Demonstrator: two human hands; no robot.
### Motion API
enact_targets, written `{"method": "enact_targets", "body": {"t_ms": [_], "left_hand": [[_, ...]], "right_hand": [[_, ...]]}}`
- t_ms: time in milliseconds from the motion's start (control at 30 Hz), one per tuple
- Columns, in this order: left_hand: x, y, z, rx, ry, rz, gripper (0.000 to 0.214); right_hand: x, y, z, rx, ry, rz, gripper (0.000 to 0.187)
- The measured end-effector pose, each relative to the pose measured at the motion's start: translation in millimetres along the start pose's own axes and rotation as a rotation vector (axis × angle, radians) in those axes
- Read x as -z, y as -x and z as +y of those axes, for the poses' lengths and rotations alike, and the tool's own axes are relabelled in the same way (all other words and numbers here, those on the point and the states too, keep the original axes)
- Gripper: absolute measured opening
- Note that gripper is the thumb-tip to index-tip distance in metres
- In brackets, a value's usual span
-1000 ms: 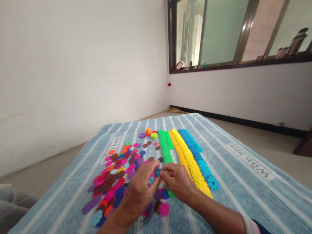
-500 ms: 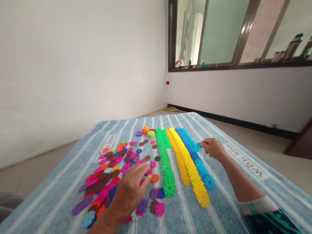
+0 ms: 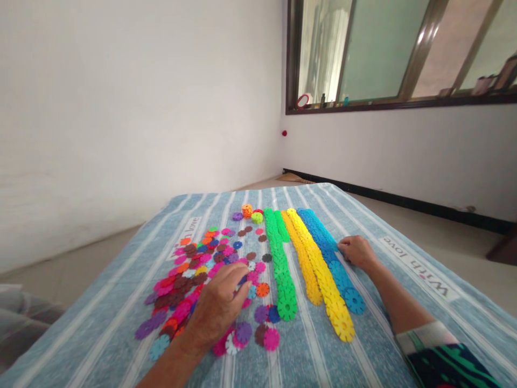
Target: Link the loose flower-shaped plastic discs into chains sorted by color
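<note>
Head view: the blue rows [image 3: 317, 233] of discs lie just beside the right hand [image 3: 357, 251], its bunched fingertips at their outer edge; whether they grip a disc, I cannot tell. Across the yellow rows [image 3: 319, 269] and green rows [image 3: 278, 253], the left hand [image 3: 220, 302], thumb and fingers parted, hovers over loose discs [image 3: 173, 288].

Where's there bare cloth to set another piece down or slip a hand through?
Bare cloth shows between the near end of the blue rows and the right forearm, and from the right hand to the right lettering. A narrower strip separates the green rows from the yellow rows. Crowded: the loose discs around the left hand.
</note>
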State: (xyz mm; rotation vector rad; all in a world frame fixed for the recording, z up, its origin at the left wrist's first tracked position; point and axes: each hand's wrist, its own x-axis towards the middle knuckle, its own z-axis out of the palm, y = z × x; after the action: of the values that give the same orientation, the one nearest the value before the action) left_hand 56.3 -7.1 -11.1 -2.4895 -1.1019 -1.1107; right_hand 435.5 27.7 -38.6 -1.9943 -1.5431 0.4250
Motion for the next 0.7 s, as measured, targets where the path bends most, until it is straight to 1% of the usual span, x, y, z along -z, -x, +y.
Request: {"method": "enact_targets", "body": {"t_ms": [67,167,267,333,400,467,533,600,667,700], "left_hand": [[7.0,-1.8,-4.0,0.057,0.012,-0.033,0.018],[25.1,-4.8,-16.7,0.188,0.008,-0.087,0.017],[48.0,-6.1,-33.4,0.413,-0.026,-0.219,0.019],[60.2,-5.3,-42.7,0.549,-0.063,-0.332,0.019],[66.4,-3.1,-48.9,0.614,-0.086,-0.431,0.017],[66.3,-0.3,-52.4,0.628,-0.054,-0.491,0.015],[63.3,2.2,-54.5,0.624,0.013,-0.527,0.015],[61.4,3.6,-56.9,0.617,0.024,-0.567,0.015],[63.2,4.3,-60.7,0.627,-0.042,-0.602,0.014],[65.5,4.7,-63.2,0.638,-0.082,-0.610,0.014]], "right_hand": [[2.7,3.0,1.1,-0.002,-0.003,0.011,0.021],[8.0,5.7,0.8,-0.014,0.000,0.050,0.024],[11.0,7.8,-9.7,0.000,-0.010,0.078,0.031],[8.3,13.6,-26.7,0.054,-0.026,0.091,0.032],[0.5,27.2,-51.7,0.180,-0.053,0.090,0.033],[-12.1,49.7,-81.1,0.354,-0.109,0.014,0.033],[-27.8,79.6,-109.2,0.527,-0.126,-0.131,0.032],[-44.1,112.7,-131.1,0.652,-0.091,-0.265,0.031],[-59.5,143.7,-144.3,0.820,-0.038,-0.379,0.035],[-66.8,156.9,-147.6,0.890,-0.009,-0.398,0.034]]}}
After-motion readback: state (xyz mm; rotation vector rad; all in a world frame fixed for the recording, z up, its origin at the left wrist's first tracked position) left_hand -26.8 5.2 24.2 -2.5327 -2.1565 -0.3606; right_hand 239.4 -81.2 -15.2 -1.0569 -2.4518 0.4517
